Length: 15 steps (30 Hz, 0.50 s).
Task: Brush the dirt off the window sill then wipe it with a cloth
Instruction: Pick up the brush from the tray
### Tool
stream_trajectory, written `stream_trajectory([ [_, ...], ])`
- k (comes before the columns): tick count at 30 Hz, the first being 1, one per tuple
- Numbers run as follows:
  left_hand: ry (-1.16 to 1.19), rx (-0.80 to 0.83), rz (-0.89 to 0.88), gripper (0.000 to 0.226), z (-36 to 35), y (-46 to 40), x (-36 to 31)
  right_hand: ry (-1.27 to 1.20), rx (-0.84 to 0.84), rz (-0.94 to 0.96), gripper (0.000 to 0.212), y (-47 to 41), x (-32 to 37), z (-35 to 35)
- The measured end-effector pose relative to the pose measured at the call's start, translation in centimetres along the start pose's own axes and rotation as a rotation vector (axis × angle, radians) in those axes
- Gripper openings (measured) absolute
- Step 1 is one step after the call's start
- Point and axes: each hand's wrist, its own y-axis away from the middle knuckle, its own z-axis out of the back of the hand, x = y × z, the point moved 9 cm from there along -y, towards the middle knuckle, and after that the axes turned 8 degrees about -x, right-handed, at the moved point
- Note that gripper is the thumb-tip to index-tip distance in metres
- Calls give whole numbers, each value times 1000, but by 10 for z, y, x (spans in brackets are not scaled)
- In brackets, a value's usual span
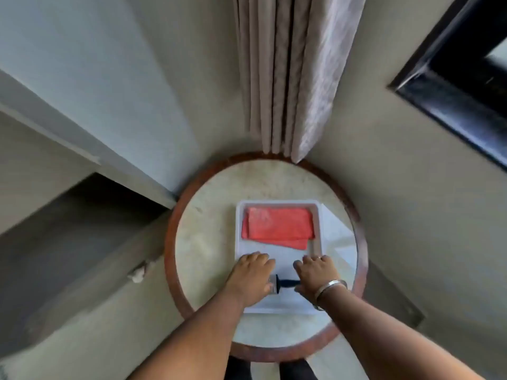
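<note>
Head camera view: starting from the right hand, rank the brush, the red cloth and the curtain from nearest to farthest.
From the right hand:
1. Brush: under the hand, its black handle showing between both hands at the tray's near end.
2. Red cloth: folded in the tray's far half.
3. Curtain: hanging beyond the table's far edge.

Beyond the hands, a fuzzy red cloth [278, 227] lies in a smooth white plastic tray [238, 242]; mottled stone-look counter [203, 242], wooden rim.
</note>
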Motion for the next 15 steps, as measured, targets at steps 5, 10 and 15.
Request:
stream_trajectory([
  [5,-82,87,-23,50,-51,-23,-1,120,117,104,39,-39,15,-51],
  [10,-37,98,-15,32,-40,-31,-2,68,100,150,28,-51,21,-38],
  [15,-62,-19,-87,32,40,-42,-3,-514,39,-188,17,-26,-35,20],
])
